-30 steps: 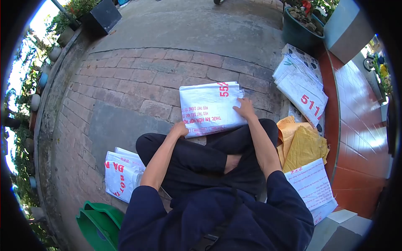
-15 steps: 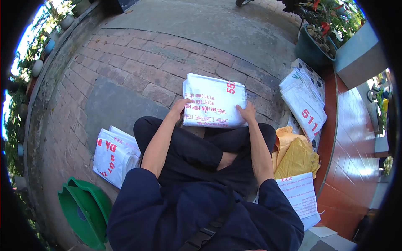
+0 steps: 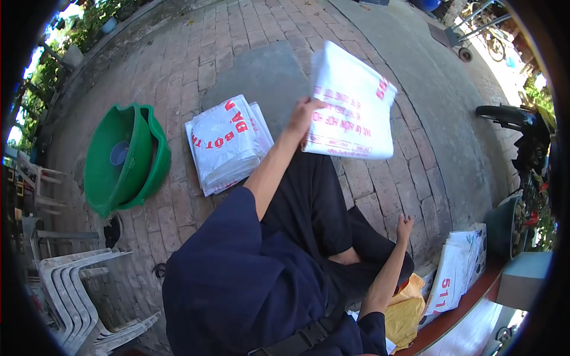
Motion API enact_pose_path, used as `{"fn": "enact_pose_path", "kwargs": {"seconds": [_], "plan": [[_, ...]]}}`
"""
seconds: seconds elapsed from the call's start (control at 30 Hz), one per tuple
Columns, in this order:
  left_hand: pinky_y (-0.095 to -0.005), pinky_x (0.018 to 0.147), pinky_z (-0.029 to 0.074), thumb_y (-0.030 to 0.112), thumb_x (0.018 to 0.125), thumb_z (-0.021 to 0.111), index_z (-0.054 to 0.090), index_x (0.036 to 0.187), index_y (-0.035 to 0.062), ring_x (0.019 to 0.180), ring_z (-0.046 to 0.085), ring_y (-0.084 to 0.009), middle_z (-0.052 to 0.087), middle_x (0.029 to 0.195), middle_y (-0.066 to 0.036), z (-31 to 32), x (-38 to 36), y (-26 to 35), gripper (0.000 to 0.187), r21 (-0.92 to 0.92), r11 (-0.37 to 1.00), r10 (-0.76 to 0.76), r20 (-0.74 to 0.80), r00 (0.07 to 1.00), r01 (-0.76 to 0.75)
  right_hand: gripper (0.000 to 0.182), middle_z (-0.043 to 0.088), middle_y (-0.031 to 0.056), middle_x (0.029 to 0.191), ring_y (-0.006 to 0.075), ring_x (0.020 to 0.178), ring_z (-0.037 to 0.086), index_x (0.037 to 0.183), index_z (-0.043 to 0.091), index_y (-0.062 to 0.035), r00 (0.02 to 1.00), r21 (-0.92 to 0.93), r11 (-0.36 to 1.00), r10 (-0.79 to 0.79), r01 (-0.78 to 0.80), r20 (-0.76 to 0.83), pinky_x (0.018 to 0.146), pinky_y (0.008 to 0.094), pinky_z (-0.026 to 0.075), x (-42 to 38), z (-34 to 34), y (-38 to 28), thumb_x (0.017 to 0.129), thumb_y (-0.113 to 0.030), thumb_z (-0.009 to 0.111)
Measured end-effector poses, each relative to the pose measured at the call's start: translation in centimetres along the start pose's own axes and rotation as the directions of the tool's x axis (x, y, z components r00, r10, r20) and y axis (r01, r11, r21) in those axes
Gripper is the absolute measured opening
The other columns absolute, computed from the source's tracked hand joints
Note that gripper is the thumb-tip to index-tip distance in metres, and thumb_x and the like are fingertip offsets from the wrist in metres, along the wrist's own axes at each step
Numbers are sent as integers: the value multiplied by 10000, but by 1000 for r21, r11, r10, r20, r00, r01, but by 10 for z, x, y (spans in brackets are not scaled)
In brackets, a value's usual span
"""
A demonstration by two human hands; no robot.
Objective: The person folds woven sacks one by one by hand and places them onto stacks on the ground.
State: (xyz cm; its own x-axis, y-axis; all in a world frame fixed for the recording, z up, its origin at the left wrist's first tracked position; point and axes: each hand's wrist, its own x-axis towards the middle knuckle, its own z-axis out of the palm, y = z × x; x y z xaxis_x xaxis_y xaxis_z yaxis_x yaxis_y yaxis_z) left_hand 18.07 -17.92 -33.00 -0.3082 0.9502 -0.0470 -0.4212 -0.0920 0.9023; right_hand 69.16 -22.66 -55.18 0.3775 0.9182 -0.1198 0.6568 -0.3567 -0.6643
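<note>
My left hand grips the near-left edge of a folded white sack bundle with red print, raised above the brick paving and slightly blurred. Away from it, my right hand hovers beside my right knee, holding nothing, its fingers loosely bent and apart. To the left of my legs lies a pile of folded white sacks with red lettering. On the right, another stack of white sacks is marked 511. Yellow-brown sacks are partly hidden behind my right forearm.
Two green plastic tubs stand at the left, one against the other. Stacked grey chairs are at the lower left. At the right are a motorbike, a planter and a tiled step.
My right hand has let go of the sack bundle and drawn back. My left hand has lifted the bundle forward and tilted it. The head view has swung left.
</note>
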Motion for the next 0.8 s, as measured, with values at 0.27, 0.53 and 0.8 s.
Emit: {"fn": "enact_pose_path", "kwargs": {"seconds": [0.27,0.53,0.8], "plan": [[-359,814,502,153,827,512,546,1073,-63,941,620,-254,613,1028,-130,-110,-104,55,329,-152,736,350,-748,563,-659,572,604,246,1033,368,958,588,1226,507,18,997,-204,977,-48,58,55,845,421,462,3,-1,-4,818,-351,664],[-412,909,506,141,814,492,423,1250,15,1044,591,-273,551,1179,-127,-165,-140,-67,459,-365,846,-25,-756,654,-389,579,597,257,1097,352,1006,594,1221,515,38,997,-209,976,-54,66,61,857,406,469,-3,0,-6,813,-342,673],[-336,598,542,151,759,520,532,1016,38,753,617,-204,611,906,-82,-189,-171,-88,282,-308,943,-133,-698,704,-128,568,579,267,1127,359,1044,577,1218,516,38,995,-164,986,-16,33,103,893,408,454,-7,-1,-13,801,-316,669]]}}
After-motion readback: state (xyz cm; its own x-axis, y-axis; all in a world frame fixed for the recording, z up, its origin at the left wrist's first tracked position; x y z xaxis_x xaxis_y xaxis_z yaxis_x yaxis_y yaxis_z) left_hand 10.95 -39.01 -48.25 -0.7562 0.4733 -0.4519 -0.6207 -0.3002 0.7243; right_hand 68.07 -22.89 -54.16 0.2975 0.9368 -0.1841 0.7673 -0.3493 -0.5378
